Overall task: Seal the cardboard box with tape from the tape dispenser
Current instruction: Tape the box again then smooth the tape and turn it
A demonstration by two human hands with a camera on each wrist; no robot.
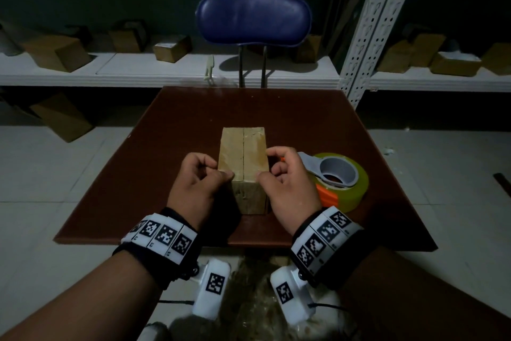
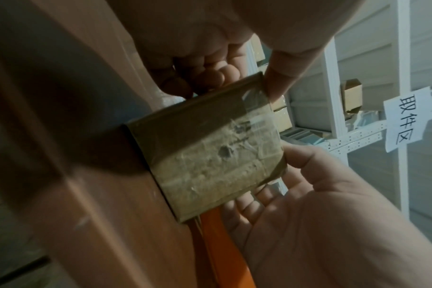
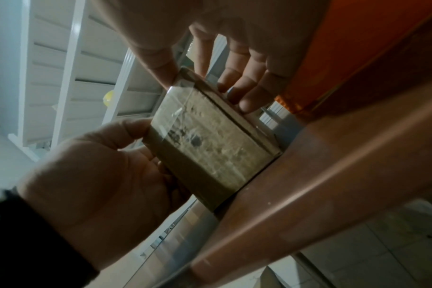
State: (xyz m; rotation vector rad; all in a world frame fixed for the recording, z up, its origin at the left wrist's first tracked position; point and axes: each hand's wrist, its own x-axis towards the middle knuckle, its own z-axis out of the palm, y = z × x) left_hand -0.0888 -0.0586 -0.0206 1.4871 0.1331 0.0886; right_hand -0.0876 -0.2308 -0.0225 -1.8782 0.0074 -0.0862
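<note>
A small cardboard box (image 1: pixel 243 163) stands lengthwise in the middle of the brown table (image 1: pixel 179 125), with a dark seam running along its top. My left hand (image 1: pixel 213 172) holds its near left edge, thumb on top and fingers curled against the side. My right hand (image 1: pixel 272 169) grips the near right edge the same way. The box's (image 2: pixel 205 155) near end face, which carries worn clear tape, shows between the left hand (image 2: pixel 225 64) and right hand (image 2: pixel 308 185). The tape dispenser (image 1: pixel 337 177), an orange and grey holder on a yellowish roll, lies untouched just right of my right hand.
A blue chair (image 1: pixel 253 20) stands behind the table's far edge. White shelves (image 1: pixel 138 67) with several cardboard boxes run along the back, with a perforated metal upright (image 1: pixel 367 36) at the right. A paper sign (image 2: pixel 404 118) hangs on the rack.
</note>
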